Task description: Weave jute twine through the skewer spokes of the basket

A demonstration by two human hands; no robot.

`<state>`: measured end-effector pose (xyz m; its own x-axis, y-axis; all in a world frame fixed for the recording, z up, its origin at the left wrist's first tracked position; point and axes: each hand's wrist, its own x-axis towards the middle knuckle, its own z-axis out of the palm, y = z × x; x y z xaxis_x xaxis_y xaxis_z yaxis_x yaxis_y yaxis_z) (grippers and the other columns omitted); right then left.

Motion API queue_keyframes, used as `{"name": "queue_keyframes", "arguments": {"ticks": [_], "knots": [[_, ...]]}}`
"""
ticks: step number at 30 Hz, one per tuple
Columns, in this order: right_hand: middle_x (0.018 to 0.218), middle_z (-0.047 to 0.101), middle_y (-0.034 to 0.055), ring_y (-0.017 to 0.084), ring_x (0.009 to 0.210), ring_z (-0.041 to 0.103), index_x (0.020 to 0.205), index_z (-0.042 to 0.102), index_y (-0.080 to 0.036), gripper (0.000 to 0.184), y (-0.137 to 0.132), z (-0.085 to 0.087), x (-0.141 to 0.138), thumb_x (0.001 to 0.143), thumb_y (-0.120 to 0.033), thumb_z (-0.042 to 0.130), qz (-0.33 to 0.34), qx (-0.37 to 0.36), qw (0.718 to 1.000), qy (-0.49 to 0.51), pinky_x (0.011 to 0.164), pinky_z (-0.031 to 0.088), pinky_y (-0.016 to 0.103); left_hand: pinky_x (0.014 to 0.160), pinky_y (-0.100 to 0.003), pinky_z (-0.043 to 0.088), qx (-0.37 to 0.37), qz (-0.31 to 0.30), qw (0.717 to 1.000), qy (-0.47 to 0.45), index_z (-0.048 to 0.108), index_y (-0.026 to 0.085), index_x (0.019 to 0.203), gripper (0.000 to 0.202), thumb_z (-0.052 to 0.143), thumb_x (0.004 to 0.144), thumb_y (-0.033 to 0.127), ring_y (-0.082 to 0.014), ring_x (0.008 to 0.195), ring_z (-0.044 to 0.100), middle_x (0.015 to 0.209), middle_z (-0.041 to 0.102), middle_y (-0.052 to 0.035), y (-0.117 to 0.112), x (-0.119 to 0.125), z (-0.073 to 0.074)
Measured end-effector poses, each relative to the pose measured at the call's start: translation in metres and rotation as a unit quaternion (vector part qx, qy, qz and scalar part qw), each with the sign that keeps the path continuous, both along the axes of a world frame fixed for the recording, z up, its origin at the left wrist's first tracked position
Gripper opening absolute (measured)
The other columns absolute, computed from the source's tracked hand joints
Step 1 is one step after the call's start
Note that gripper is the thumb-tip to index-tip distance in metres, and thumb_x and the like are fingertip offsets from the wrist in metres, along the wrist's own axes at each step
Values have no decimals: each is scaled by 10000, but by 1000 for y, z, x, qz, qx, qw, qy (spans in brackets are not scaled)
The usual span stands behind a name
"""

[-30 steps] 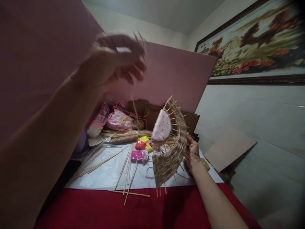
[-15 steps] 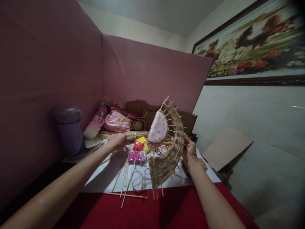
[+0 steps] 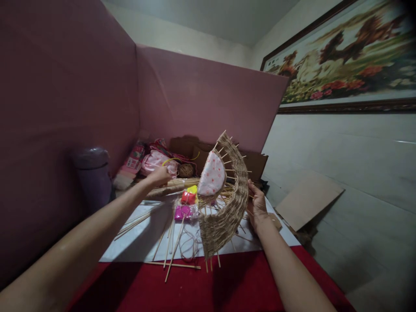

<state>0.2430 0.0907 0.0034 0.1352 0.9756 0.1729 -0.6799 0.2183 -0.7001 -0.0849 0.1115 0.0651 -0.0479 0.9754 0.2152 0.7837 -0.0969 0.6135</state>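
My right hand [image 3: 257,201] grips the outer edge of a woven twine fan [image 3: 238,190], thumb and fingers closed on it. The fan stands upright, its thin sticks poking past the curved weave. A half-round pad of white fabric with pink dots [image 3: 212,173] forms its centre. My left hand [image 3: 159,176] is raised over the back left of the table, beside the pink dotted fabric [image 3: 159,164]. Its fingers look curled together, and what they hold, if anything, is hidden. Beneath it lie a bundle of thin sticks [image 3: 182,183] and a brown roll.
Red [image 3: 188,198], yellow and magenta packets [image 3: 182,212] lie mid-table with loose sticks [image 3: 175,249] and a coil of cord [image 3: 190,247]. A ball of twine [image 3: 186,170] sits behind, before cardboard [image 3: 185,145]. A lidded purple tumbler [image 3: 94,177] stands left.
My left hand has moved up and back, away from the packets toward the pink fabric. The fan in my right hand has shifted slightly left in view.
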Motion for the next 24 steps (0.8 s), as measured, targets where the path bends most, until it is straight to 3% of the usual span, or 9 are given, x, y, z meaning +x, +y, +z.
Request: {"name": "queue_keyframes", "arguments": {"ticks": [4,8,10,12,14,16,17,20,24], "knots": [[651,708,2,207,660,688,730,668,-176,159,0,0,0,647,-297,729,5,10,1000,-13,638,569,334,391,-228,364,87,34,985,-146,520,149,653,121,502,757,208,-132,361,506,403,536,-18,-1,3,66],[656,710,1,208,665,689,716,660,-175,160,-1,0,-1,645,-301,729,8,11,1000,-14,647,568,337,434,-197,399,218,29,940,-260,443,173,852,49,396,863,179,-77,388,525,597,656,-16,-13,6,137],[667,713,-7,202,661,688,718,659,-179,159,-1,0,-1,632,-290,736,7,8,1000,0,657,568,334,453,-166,403,274,14,917,-290,427,181,879,21,416,881,199,-42,410,531,686,684,-3,-24,8,163],[672,713,-11,199,659,687,725,660,-181,163,-2,0,-2,626,-285,739,6,4,1000,6,664,569,335,452,-138,394,337,-31,881,-331,449,159,832,57,489,856,191,-17,390,516,658,679,1,-38,10,179],[669,712,-7,201,659,686,730,660,-181,166,-2,0,-3,630,-289,738,5,2,1000,2,664,568,339,498,-124,392,353,-99,867,-336,486,92,830,92,515,838,179,-2,402,537,638,667,1,-55,14,185],[662,710,-3,204,659,685,724,657,-183,163,-3,0,-3,636,-295,736,0,3,1000,0,660,568,345,594,-167,361,328,-164,881,-298,495,-36,884,282,286,904,152,6,478,574,659,626,4,-75,19,180],[658,709,-2,205,660,685,718,654,-184,159,-3,0,-3,639,-296,734,-3,4,1000,0,657,568,346,590,-182,355,312,-187,887,-285,506,-54,890,316,273,902,158,-6,488,577,664,617,11,-84,21,175],[674,713,-2,206,671,685,715,651,-190,150,-4,2,-4,642,-295,730,-6,6,1000,4,651,569,347,500,-176,345,213,-253,911,-245,561,9,823,220,522,822,226,-46,444,560,612,626,11,-105,26,150],[723,723,3,204,679,685,723,655,-187,150,-6,3,-5,640,-290,726,7,4,1000,9,653,570,341,395,-191,342,-31,-283,953,-102,649,119,759,291,664,701,403,-103,441,557,623,667,-46,-100,20,102]]}}
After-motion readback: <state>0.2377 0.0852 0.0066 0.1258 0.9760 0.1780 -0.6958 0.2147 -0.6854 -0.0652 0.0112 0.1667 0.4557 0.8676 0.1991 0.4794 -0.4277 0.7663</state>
